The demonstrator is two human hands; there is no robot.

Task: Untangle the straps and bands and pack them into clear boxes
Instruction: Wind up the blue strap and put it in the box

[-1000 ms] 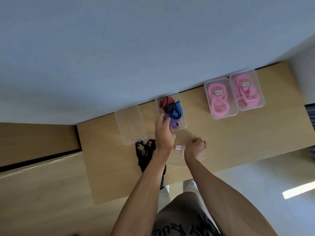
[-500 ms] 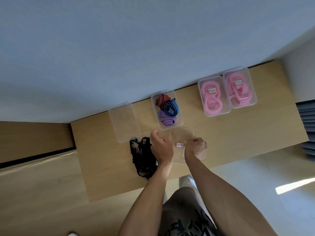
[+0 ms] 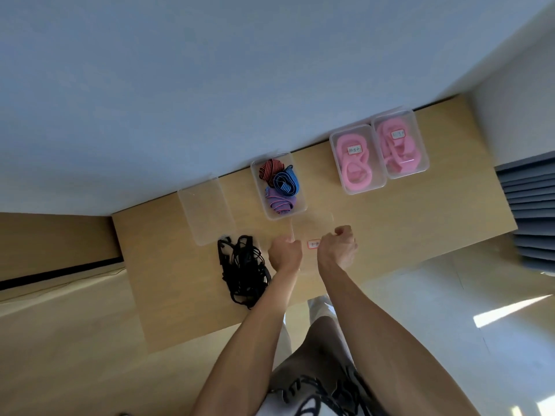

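Both hands hold a clear flat lid [image 3: 312, 228] with a small red-edged label, just above the table's front half. My left hand [image 3: 285, 255] grips its left edge and my right hand [image 3: 338, 249] grips its right edge, fingers curled. Just behind the lid stands an open clear box [image 3: 301, 200] holding rolled straps: a red one [image 3: 270, 169], a blue one [image 3: 286, 183] and a purple one [image 3: 279, 201]. A tangle of black straps [image 3: 243, 270] lies on the table left of my left hand. An empty clear box [image 3: 205, 211] sits behind that tangle.
Two lidded clear boxes [image 3: 357, 189] [image 3: 420, 165] with pink bands and labels stand at the back right, against the wall. The wooden table [image 3: 405, 223] ends near my legs. A dark slatted panel [image 3: 528, 211] is at the right.
My left hand drew back from the open box of coloured straps and took the lid's left edge. My right hand stayed on the lid's right edge.
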